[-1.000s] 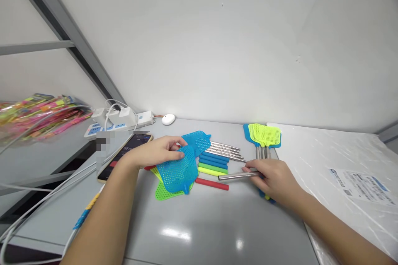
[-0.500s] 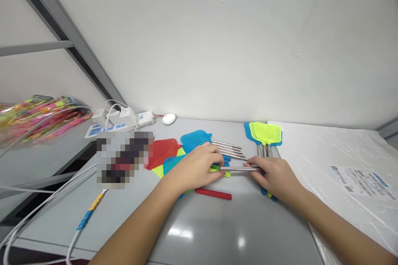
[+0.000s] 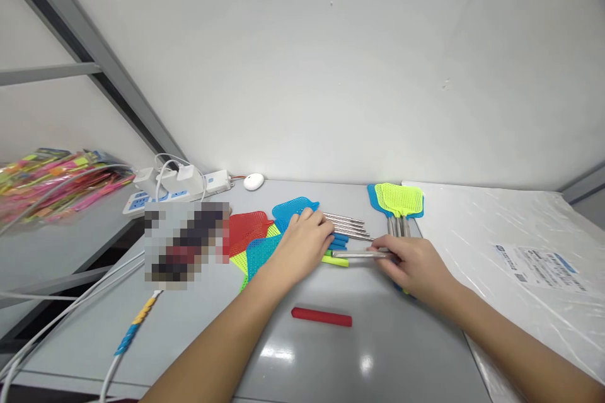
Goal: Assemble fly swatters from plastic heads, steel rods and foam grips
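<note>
While the right hand (image 3: pixel 411 261) grasps a metal rod (image 3: pixel 355 254) in curled fingers, rod lying roughly level and pointing left, the left hand (image 3: pixel 308 236) sits palm-down at its far end, head view. Left fingers bent over a green tube (image 3: pixel 329 252) and blue tubes (image 3: pixel 340 240); whether they grip any, cannot tell. Green tube's end shows right at the rod's tip; join unclear. Yellow tube (image 3: pixel 338 261) just below the rod. Red tube (image 3: pixel 322 317) by itself nearer the wearer, on the grey bench (image 3: pixel 392 346). Left of the left hand, overlapping mesh heads: a red head (image 3: pixel 248 233), blue ones, yellow and green edges beneath. Thin metal rods (image 3: pixel 348 225) side by side beyond the left fingers. Behind the right hand, stacked swatters (image 3: pixel 401 199), blue under yellow, shafts running toward the wrist. Plastic-wrapped white slab (image 3: pixel 477 220) at right.
</note>
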`<state>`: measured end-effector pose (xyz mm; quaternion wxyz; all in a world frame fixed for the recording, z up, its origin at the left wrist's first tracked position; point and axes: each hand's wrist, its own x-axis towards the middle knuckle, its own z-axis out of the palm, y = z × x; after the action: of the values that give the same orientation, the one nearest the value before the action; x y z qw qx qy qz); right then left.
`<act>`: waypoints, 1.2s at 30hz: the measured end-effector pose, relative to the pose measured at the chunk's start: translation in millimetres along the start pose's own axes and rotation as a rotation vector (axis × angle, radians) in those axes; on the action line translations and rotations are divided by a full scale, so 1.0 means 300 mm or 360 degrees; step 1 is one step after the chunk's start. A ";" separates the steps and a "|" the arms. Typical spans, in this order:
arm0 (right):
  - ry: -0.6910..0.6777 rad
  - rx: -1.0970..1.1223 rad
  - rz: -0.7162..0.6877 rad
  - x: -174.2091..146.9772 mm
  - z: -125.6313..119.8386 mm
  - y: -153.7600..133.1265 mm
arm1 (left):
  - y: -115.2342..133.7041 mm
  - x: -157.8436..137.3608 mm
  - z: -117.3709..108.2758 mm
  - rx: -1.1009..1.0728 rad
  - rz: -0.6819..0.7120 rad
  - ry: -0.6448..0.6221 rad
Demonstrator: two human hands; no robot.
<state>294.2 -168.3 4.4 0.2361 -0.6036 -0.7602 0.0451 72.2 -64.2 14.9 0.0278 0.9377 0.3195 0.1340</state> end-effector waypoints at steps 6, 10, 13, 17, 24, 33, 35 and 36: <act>-0.0383 0.0124 -0.0460 -0.073 0.045 -0.174 | -0.001 0.013 0.002 0.0047 -0.0042 -0.0005; -0.0614 0.0037 -0.0486 -0.096 0.087 -0.231 | -0.015 0.018 -0.002 0.0002 -0.0049 -0.0028; -0.0659 -0.0050 -0.0431 -0.090 0.095 -0.223 | -0.035 0.014 0.001 -0.0012 -0.0061 -0.0034; -0.0511 -0.0047 -0.0264 -0.068 0.073 -0.172 | -0.058 0.008 0.007 -0.0023 -0.0082 -0.0082; -0.0160 0.0019 0.0272 0.003 0.017 -0.024 | -0.077 0.006 0.013 -0.0184 -0.0091 -0.0110; -0.0097 -0.0240 0.0312 0.017 0.024 0.022 | -0.074 0.000 0.008 -0.0275 -0.0103 -0.0196; -0.0111 -0.0230 0.0289 0.014 0.029 0.019 | -0.070 0.000 0.007 -0.0283 -0.0085 -0.0208; -0.0118 -0.0204 0.0294 0.014 0.030 0.018 | -0.067 0.000 0.005 -0.0298 -0.0072 -0.0208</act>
<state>294.6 -161.0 -4.3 0.1635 -0.6828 -0.7109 0.0401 60.6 -48.0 10.6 0.1389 0.9303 0.3241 0.1010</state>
